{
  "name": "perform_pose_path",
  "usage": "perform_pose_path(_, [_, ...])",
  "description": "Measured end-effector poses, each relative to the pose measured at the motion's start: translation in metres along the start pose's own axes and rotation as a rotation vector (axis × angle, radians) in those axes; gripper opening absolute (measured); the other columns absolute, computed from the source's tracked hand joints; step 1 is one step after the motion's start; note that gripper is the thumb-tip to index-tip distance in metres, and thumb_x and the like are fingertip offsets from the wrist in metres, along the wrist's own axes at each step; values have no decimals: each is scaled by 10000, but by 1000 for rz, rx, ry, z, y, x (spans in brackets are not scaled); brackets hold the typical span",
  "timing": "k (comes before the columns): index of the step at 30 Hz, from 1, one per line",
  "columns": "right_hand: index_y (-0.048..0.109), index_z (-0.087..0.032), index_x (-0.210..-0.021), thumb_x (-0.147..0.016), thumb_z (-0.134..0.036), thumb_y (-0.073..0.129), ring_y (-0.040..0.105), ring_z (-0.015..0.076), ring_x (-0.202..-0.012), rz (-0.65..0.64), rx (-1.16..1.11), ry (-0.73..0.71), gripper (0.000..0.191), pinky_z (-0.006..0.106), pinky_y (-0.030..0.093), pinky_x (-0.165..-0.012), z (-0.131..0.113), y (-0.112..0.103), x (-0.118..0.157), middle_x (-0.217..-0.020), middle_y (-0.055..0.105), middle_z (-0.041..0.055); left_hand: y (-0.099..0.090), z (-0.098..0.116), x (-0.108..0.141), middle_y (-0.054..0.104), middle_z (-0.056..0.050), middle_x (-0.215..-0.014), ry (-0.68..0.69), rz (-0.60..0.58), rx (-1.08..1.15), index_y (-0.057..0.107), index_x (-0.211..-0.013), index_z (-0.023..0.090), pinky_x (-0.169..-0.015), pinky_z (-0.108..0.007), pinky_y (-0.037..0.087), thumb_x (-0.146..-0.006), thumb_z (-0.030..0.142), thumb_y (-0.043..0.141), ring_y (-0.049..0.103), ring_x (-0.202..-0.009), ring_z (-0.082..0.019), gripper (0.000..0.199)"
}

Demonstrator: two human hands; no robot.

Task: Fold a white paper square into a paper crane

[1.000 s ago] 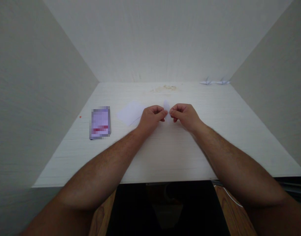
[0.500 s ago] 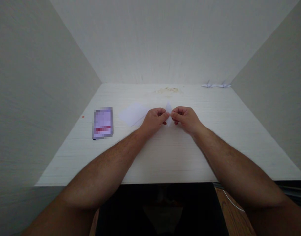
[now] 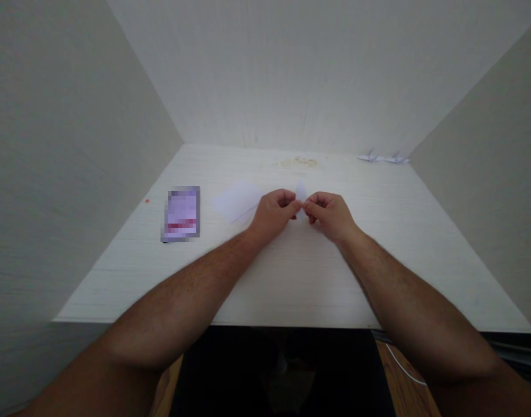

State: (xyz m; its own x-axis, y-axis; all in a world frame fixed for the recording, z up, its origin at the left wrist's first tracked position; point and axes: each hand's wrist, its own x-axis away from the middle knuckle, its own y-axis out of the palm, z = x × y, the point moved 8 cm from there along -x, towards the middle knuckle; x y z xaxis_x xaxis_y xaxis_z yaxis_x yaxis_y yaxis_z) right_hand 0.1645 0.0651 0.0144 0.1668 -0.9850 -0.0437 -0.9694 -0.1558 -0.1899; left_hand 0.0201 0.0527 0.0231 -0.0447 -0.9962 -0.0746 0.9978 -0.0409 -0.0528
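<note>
A small folded white paper (image 3: 300,190) stands out between my two hands at the middle of the table. My left hand (image 3: 279,211) pinches its left side between thumb and fingers. From the right, my right hand (image 3: 326,212) pinches the same piece, its fingertips nearly touching those of the left. The lower part of the folded paper is mostly hidden by the fingers. Flat white sheets (image 3: 235,200) lie on the table just left of my left hand, partly behind it.
A blurred purple item with a dark edge (image 3: 181,213) lies on the white table (image 3: 291,278) at the left. Folded white paper figures (image 3: 383,158) sit at the back right, by the wall. A small red speck (image 3: 147,201) is near the left edge.
The whole view has tilted slightly with the head. Both hands keep hold of the folded paper, and the fingertips have come slightly closer together.
</note>
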Motion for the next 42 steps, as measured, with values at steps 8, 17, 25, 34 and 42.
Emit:
perform_pose_path(8, [620, -201, -767, -684, -317, 752, 535, 103, -540, 139, -33, -85, 195, 263, 407, -521, -10, -7, 0, -614, 624, -31, -5, -1, 0, 637, 60, -634, 103, 70, -36, 529, -912, 202, -543, -215, 420, -713, 187, 713, 571, -550, -88, 272])
perform_pose_path(17, [632, -205, -767, -698, -302, 760, 512, 88, -552, 114, 30, -138, 174, 266, 413, -543, -9, -7, -2, -654, 614, -38, -4, 2, 0, 605, 50, -691, 219, 62, 1, 555, -792, 188, -577, -210, 418, -716, 221, 738, 548, -612, -72, 201])
perform_pose_path(25, [578, -221, -749, -710, -332, 727, 498, 88, -492, 15, -40, -107, 189, 252, 381, -484, -13, 2, 0, -567, 577, -56, -2, 3, 1, 608, 53, -655, 193, 54, 45, 566, -791, 184, -552, -217, 435, -710, 210, 730, 559, -577, -77, 184])
perform_pose_path(34, [557, -230, -746, -707, -299, 705, 495, 78, -479, 4, -60, -145, 167, 240, 384, -463, -14, 3, 0, -581, 560, -69, -1, -2, 0, 591, 60, -626, 162, 35, 87, 581, -796, 188, -533, -210, 435, -705, 172, 686, 552, -541, -70, 140])
perform_pose_path(42, [566, -234, -749, -678, -308, 702, 510, 77, -477, -19, -79, -146, 171, 244, 421, -472, -12, 2, -2, -595, 575, -75, 0, -4, -1, 613, 56, -630, 117, 15, 142, 602, -762, 181, -541, -212, 466, -662, 152, 694, 578, -537, -70, 139])
